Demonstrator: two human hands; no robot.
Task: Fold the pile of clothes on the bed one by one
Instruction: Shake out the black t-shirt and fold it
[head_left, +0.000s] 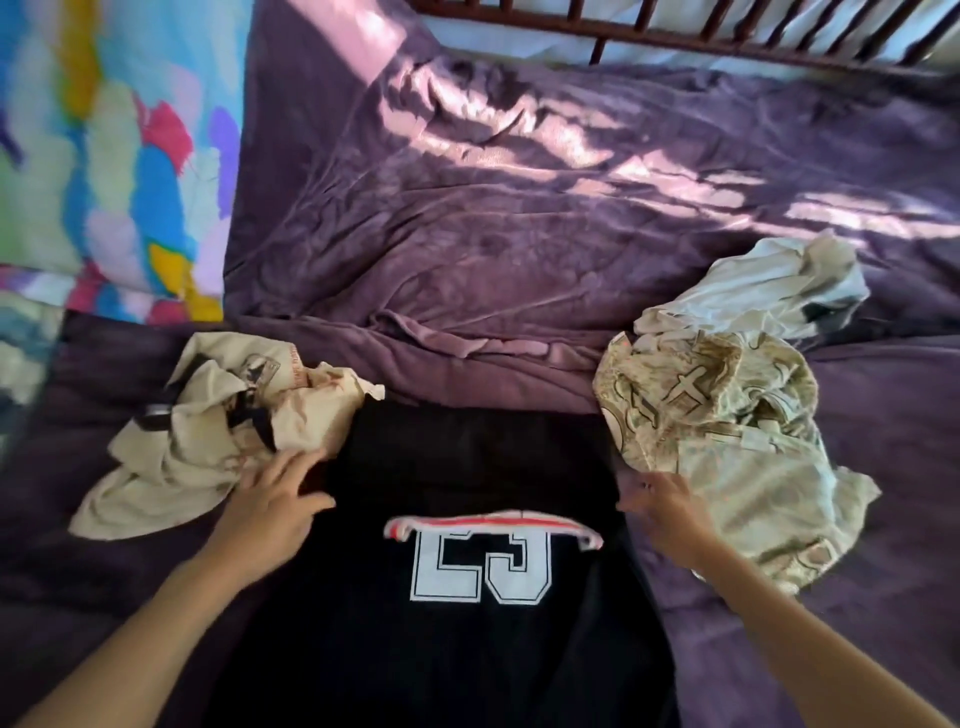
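Jersey (467, 649) runs off the bottom edge, so you can't see its near end. Its white number is partly covered by a folded-over edge with red-and-white trim (493, 524). Both hands are motion-blurred and the fingertips are hard to read. The jersey lies flat on the bed, centre foreground, between your forearms, black side up. Beige garment (208, 447) is crumpled at its far left corner, touching that edge; it has dark straps or print, too bunched to say which. Patterned garment (727, 447) is heaped on the right, and its near fold overlaps the jersey's far right corner. Pale garment (769, 291) is bunched just behind the patterned one, touching it. Purple blanket (493, 234) is rumpled under everything, with sun streaks across the far part. Quilt (104, 156), multicolour, is at far left and a dark rail (675, 31) along the top, both cropped. Left hand (280, 499) is at the jersey's left edge, fingers fairly straight across the seam with the beige garment, thumb spread onto black cloth; can't tell if it pinches. Right hand (662, 501) is at the right edge, fingers bent towards it under the patterned fold; can't tell the grip there either.
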